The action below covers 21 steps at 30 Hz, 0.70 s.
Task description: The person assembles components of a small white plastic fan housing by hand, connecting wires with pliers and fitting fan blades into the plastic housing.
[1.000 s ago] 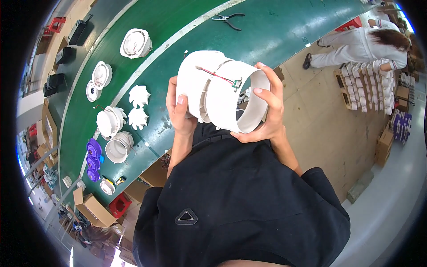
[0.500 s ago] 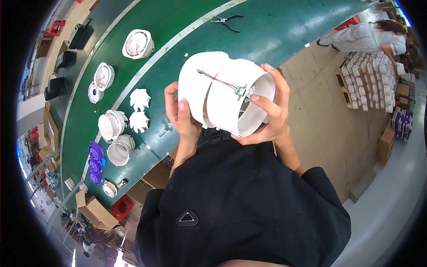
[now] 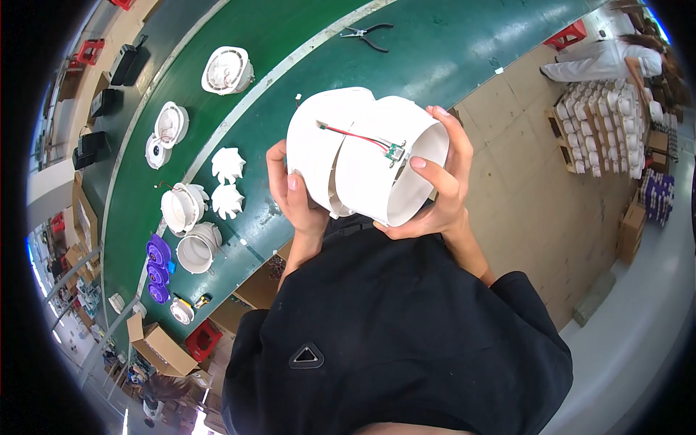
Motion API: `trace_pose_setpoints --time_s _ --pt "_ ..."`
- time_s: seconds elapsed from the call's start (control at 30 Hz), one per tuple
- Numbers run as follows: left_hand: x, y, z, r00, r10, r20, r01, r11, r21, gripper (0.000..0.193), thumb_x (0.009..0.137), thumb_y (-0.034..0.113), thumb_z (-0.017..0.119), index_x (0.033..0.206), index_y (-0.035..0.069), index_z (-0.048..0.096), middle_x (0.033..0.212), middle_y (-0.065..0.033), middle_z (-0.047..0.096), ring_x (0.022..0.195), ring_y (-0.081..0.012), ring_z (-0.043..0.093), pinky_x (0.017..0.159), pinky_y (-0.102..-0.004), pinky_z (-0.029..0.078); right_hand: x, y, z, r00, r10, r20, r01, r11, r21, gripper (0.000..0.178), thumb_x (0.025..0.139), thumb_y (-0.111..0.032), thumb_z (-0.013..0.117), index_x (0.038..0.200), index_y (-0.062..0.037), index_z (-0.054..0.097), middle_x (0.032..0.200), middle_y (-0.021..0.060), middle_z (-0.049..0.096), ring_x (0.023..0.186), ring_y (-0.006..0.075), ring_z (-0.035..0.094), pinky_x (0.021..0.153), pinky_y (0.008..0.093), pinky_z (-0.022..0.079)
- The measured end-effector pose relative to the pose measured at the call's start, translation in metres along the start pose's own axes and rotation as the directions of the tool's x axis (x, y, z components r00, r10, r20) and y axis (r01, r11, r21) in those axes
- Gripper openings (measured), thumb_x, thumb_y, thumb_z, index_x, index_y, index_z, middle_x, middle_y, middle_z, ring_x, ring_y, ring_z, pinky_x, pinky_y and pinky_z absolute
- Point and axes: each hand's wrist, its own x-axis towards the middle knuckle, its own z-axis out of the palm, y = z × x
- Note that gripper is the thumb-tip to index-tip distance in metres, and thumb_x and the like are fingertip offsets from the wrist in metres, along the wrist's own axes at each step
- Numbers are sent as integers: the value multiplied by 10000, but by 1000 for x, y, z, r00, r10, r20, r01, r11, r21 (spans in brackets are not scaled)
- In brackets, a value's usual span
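In front of my body I hold a white plastic housing made of two parts. A rounded shell (image 3: 312,145) is on the left, and an open-ended cylinder (image 3: 366,170) on the right, with a dark gap between them lower down. My left hand (image 3: 296,199) is closed around the shell. My right hand (image 3: 448,181) grips the cylinder by its rim, the thumb and fingers around the open end. A small green circuit board (image 3: 395,152) sits at the cylinder's wall, close to a right fingertip. Red and black wires (image 3: 355,134) run from it to a hole in the shell.
Pliers (image 3: 368,35) lie on the green table (image 3: 449,51). White fan impellers (image 3: 228,165), white housings (image 3: 199,248) and purple round parts (image 3: 157,250) stand at the left. A person (image 3: 602,61) bends beside stacked white parts (image 3: 600,130) on the right.
The circuit board now faces me more squarely against the cylinder wall. My right fingertip has shifted slightly away from it. Both hands keep their hold, and the housing has tilted a little.
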Motion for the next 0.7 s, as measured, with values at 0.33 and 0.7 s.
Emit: trace_pose_setpoints --time_s 0.33,0.7 --pt "-1 3 -1 999 -28 20 28 999 -24 550 851 391 486 1156 -56 384 1051 -141 528 974 -170 523 836 -280 421 2 -8 4 998 58 -22 -57 997 45 740 479 -368 825 1138 -170 554 1312 279 348 1152 435 423 919 494 396" --pt "-3 3 -8 996 -87 20 88 995 -46 544 875 363 453 1197 -70 385 1092 -148 527 1009 -193 536 862 -295 430 -3 -11 9 991 105 86 -109 993 42 725 475 -333 830 1151 -255 581 1354 276 296 1206 439 368 936 512 377"
